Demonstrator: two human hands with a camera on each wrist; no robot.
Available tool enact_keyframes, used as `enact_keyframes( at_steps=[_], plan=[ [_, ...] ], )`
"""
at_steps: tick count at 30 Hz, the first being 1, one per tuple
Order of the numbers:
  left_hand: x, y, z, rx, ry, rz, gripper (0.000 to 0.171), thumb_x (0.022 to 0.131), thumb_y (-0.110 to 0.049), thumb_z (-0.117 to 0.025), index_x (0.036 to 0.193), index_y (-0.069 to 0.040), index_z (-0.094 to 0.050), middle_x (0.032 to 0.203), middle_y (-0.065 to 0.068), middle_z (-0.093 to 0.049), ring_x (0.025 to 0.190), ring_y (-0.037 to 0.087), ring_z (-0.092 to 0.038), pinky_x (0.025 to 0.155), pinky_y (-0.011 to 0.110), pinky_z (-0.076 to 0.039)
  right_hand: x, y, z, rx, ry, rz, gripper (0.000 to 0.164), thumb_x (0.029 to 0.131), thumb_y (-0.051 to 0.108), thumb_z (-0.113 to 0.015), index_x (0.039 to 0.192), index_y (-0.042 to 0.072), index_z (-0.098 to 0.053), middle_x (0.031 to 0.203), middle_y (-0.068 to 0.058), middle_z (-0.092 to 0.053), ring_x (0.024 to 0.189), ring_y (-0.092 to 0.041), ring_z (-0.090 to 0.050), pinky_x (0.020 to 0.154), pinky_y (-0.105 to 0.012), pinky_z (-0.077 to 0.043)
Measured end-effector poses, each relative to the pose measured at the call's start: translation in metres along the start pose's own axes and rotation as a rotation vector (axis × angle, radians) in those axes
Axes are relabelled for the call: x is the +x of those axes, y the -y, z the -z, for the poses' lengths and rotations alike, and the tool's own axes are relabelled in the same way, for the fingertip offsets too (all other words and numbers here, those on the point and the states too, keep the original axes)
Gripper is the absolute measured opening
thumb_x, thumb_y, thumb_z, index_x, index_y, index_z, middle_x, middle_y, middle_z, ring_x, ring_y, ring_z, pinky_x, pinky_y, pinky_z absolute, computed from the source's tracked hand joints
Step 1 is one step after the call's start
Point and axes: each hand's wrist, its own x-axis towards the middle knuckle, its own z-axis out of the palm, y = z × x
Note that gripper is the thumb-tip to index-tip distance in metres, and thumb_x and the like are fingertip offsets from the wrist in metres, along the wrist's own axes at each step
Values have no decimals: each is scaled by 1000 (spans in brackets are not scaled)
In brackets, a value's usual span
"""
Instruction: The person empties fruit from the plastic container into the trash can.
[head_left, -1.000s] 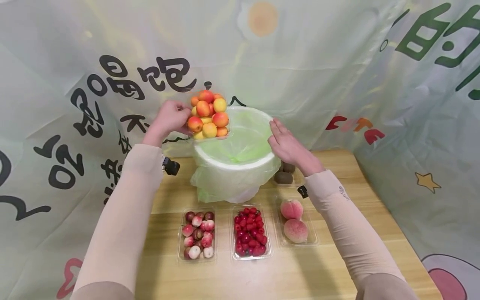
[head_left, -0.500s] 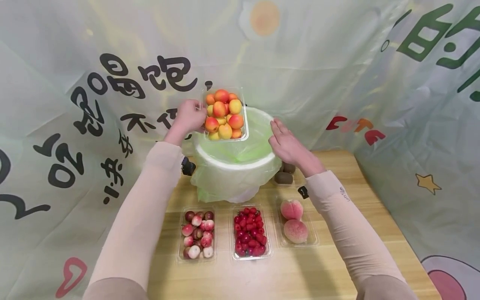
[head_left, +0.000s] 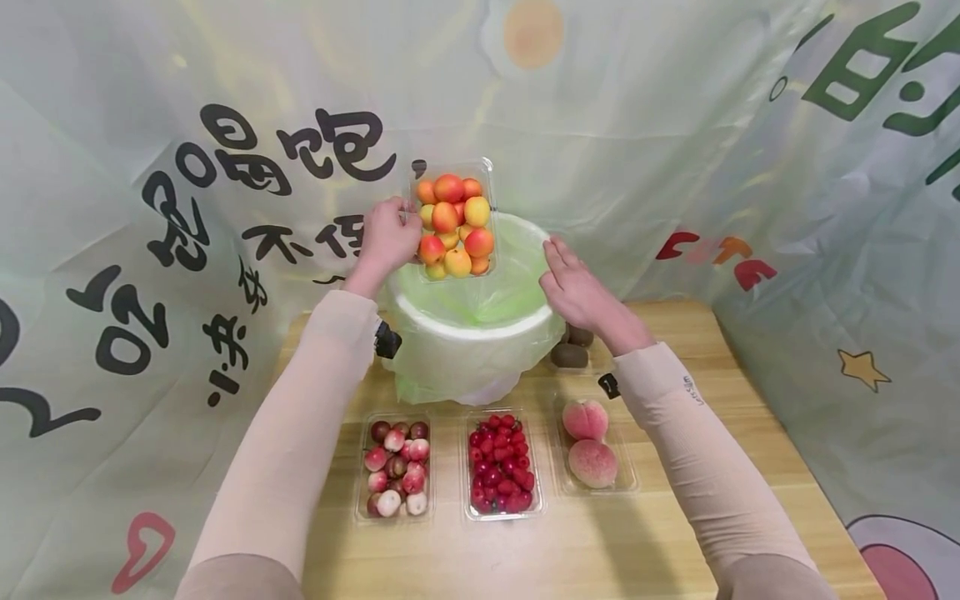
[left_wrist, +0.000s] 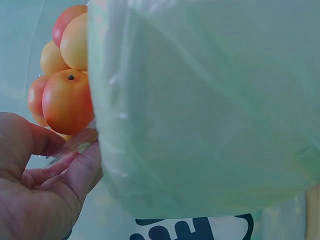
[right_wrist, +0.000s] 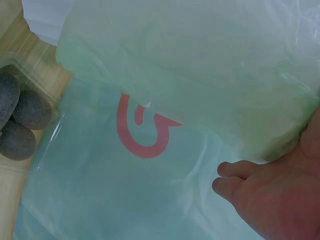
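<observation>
My left hand (head_left: 390,237) pinches the left edge of a clear plastic box (head_left: 486,171) of small red-and-yellow fruits (head_left: 444,218) that look like apricots. It holds the box over the left part of a white bin (head_left: 465,329), lined with a pale green bag. In the left wrist view, thumb and fingers grip the box edge (left_wrist: 75,145) beside the fruits, while the bag (left_wrist: 200,100) hides the rest. Across the bin, my right hand (head_left: 573,287) lies against the rim with its fingers straight. In the right wrist view, the bag (right_wrist: 190,60) is beside that hand (right_wrist: 275,195).
In front of the bin stand clear boxes of pinkish-white and dark round fruits (head_left: 397,468), red berries (head_left: 501,462) and two peaches (head_left: 592,462). A box of brown kiwis (head_left: 570,356) is right of the bin. Printed sheeting (head_left: 622,125) closes in the wooden table (head_left: 600,550).
My left hand has carried the fruit box rightward, from the bin's left edge to over its opening. The box stands a little higher than half a second ago. My right hand stays at the rim.
</observation>
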Motion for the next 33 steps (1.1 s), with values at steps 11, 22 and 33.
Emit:
enact_keyframes(
  at_steps=[11, 22, 33],
  plan=[
    [-4, 1, -4, 64, -59, -25, 31, 102, -11, -50, 126, 1, -66, 81, 5, -54, 75, 21, -51, 70, 30, -41, 1, 1, 1, 0, -2, 2, 69, 110, 38, -14, 168, 3, 0, 178, -15, 7, 166, -33, 3, 135, -52, -4],
    [-4, 2, -5, 64, -77, -28, 35, 101, -12, -49, 130, 1, -64, 80, 5, -54, 79, 25, -54, 72, 31, -41, 2, 1, 0, -1, 8, 1, 68, 110, 36, -14, 168, 2, 0, 178, -16, 8, 166, -33, 4, 134, -52, -3],
    [-3, 0, -6, 31, -84, -36, 36, 101, -13, -49, 133, -2, -62, 78, 3, -58, 63, 15, -59, 69, 28, -45, 2, 0, 0, 3, 3, -4, 69, 110, 36, -15, 168, 2, 0, 178, -16, 8, 166, -32, 4, 134, -52, -3]
  ],
)
